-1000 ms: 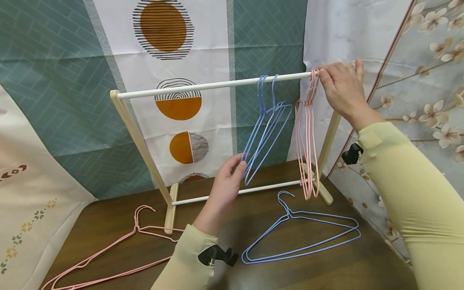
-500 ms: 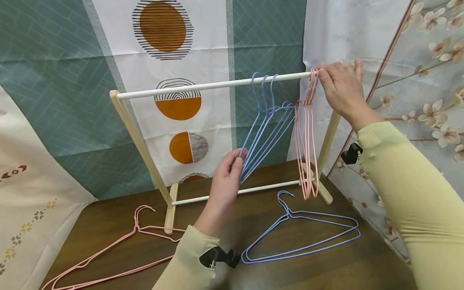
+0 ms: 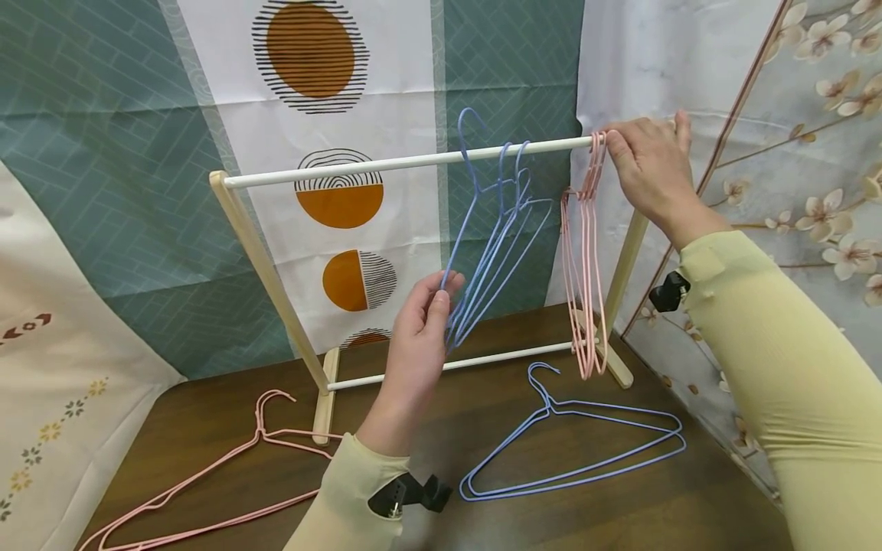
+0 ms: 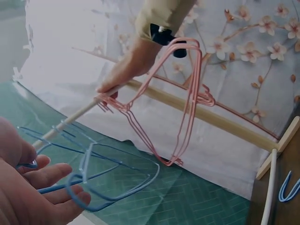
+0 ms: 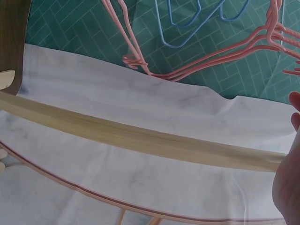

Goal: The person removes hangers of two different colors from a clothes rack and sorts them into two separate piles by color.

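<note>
My left hand point(image 3: 416, 329) pinches the lower corner of a blue wire hanger point(image 3: 458, 237) between thumb and fingers. That hanger's hook stands above the white top rod point(image 3: 344, 167) of the clothes rack, tilted left. Just right of it, more blue hangers point(image 3: 501, 184) hang from the rod, their lower corners beside my fingers. At the rod's right end, my right hand point(image 3: 651, 164) grips the rack from above, thumb in front. Several pink hangers point(image 3: 591, 184) hang bunched against that hand. In the right wrist view only part of the right hand point(image 5: 288, 183) shows.
Blue hangers point(image 3: 549, 405) lie stacked on the brown table in front of the rack. Pink hangers point(image 3: 259, 432) lie at the left, partly hidden by the left sleeve. The rack's wooden posts point(image 3: 269, 275) stand on feet, with a lower rod point(image 3: 503, 357) between them. Patterned cloth hangs behind.
The left hand has shifted left and slightly up with one blue hanger. That hanger's hook has separated from the others and risen above the rod. The right hand has stayed in place.
</note>
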Motion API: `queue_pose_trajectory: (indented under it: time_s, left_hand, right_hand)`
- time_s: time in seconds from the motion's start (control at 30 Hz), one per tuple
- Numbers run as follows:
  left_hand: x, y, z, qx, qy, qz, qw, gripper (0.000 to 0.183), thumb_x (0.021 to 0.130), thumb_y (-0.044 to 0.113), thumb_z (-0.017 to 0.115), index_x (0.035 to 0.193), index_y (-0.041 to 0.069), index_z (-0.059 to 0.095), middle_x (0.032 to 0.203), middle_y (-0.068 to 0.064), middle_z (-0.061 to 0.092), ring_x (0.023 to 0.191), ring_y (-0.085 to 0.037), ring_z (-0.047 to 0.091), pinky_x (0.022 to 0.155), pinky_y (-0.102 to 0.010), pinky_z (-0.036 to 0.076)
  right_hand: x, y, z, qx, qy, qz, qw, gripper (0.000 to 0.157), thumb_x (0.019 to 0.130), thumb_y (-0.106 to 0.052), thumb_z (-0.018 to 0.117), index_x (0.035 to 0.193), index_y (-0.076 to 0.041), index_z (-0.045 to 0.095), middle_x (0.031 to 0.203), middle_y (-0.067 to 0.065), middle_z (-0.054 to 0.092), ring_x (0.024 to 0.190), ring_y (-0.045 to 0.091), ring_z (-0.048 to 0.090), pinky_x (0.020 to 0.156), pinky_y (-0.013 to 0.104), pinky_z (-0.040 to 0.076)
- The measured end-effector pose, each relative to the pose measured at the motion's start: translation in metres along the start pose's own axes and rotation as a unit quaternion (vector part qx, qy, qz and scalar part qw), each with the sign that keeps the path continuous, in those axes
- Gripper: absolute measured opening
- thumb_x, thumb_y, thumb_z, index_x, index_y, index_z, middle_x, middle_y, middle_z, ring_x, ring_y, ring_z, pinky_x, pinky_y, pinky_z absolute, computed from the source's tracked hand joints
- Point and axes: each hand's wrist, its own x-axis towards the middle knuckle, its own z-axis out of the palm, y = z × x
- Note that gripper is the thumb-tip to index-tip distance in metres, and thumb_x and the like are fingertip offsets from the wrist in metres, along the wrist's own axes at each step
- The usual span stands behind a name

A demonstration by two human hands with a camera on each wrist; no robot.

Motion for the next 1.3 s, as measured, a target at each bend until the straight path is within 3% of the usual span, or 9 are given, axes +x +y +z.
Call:
queue_pose_trajectory:
  time_s: [0.23,0.77,0.97,1.3]
  left_hand:
    - [-0.004,0.008,-0.008,-0.014,-0.003,0.018,0.9997,0.032,0.119,0.008,0.047,0.145,-0.005,0.059,0.150,-0.018,0.066,0.147,-0.027,0.058,0.124,-0.053,0.043]
    - [-0.020,0.004,-0.038,-0.014,0.021,0.026,0.9993,0.037,0.119,0.008,0.046,0.154,-0.003,0.054,0.155,-0.018,0.061,0.148,-0.030,0.057,0.121,-0.047,0.047]
    - [-0.027,0.003,-0.046,-0.025,0.036,0.021,0.9988,0.039,0.119,0.008,0.045,0.156,-0.002,0.054,0.156,-0.018,0.061,0.147,-0.033,0.058,0.117,-0.048,0.051]
    - [-0.040,0.005,-0.065,-0.018,0.071,0.002,0.9973,0.036,0.119,0.009,0.048,0.153,0.002,0.060,0.150,-0.018,0.066,0.137,-0.029,0.066,0.109,-0.040,0.058]
  right_hand:
    - [0.000,-0.001,-0.001,0.000,0.001,0.000,1.000,0.055,0.121,-0.040,0.031,0.148,-0.007,0.066,0.150,0.024,0.060,0.151,0.046,0.042,0.132,0.046,-0.017]
    - [0.000,-0.001,0.001,0.002,-0.001,0.001,1.000,0.056,0.121,-0.040,0.030,0.149,-0.006,0.065,0.151,0.025,0.060,0.152,0.047,0.041,0.131,0.045,-0.018]
    - [0.000,0.000,0.000,0.005,0.002,0.002,1.000,0.055,0.121,-0.040,0.031,0.148,-0.006,0.065,0.150,0.025,0.060,0.151,0.047,0.042,0.132,0.044,-0.018]
    - [0.000,0.000,0.000,0.002,0.004,0.002,1.000,0.055,0.121,-0.040,0.032,0.148,-0.006,0.066,0.150,0.025,0.060,0.151,0.046,0.042,0.131,0.043,-0.018]
